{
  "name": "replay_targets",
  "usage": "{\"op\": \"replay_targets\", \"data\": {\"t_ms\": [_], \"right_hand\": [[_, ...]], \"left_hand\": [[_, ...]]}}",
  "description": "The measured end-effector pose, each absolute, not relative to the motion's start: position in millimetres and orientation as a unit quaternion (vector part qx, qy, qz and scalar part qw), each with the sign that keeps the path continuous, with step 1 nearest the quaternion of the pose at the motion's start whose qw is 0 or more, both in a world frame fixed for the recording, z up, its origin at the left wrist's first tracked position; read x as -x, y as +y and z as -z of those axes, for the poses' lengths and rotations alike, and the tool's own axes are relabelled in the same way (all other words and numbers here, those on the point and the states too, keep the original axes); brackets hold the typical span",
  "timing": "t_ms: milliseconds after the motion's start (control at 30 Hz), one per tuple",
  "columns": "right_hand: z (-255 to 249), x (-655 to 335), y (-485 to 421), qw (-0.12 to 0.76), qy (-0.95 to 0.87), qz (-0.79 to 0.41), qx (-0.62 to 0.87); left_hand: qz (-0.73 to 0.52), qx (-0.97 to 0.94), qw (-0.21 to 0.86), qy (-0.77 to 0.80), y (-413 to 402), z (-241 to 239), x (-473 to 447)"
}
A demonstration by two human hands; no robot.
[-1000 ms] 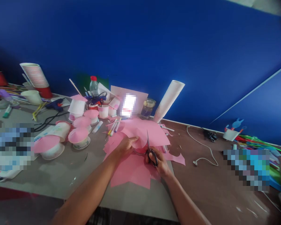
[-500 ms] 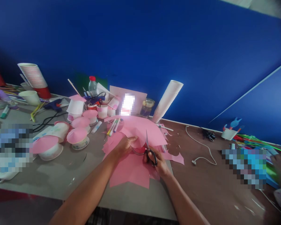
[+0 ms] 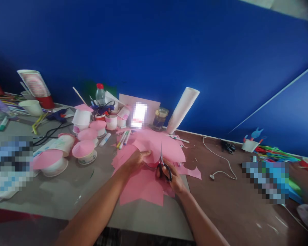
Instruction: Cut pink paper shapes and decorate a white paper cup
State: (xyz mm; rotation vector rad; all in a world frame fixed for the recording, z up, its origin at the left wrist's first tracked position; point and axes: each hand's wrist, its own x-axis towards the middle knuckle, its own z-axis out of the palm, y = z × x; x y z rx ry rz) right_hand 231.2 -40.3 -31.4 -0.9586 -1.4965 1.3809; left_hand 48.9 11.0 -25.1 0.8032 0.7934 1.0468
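Observation:
My left hand [image 3: 136, 160] pinches a large sheet of pink paper [image 3: 170, 145] near its lower edge, thumb on top. In my right hand [image 3: 173, 176] is a pair of scissors with black handles [image 3: 159, 170], the blades pointing up and lying at the paper's edge close to my left hand. A narrow curled strip hangs under the sheet between the hands. More pink paper [image 3: 141, 189] with jagged edges lies flat on the table beneath both hands.
Paper cups with pink cone tops [image 3: 84, 148] stand to the left. Behind are markers [image 3: 123, 139], a glass jar [image 3: 160, 119] and a leaning cup stack [image 3: 183, 109]. A white cable [image 3: 229, 164] lies right, near another person's hand [image 3: 301, 177].
The pink sheet has dipped slightly at its far and right edges. The scissor blades look closer together. At the far right, the other person's hand has shifted and a red cup shows.

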Motion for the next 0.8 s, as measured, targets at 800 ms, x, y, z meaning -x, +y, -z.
{"op": "replay_targets", "data": {"t_ms": [800], "right_hand": [[32,-233,-39,0.429,-0.602,-0.549,0.39]], "left_hand": [[-0.506,-0.2,0.798,0.26,25,23,-42]]}}
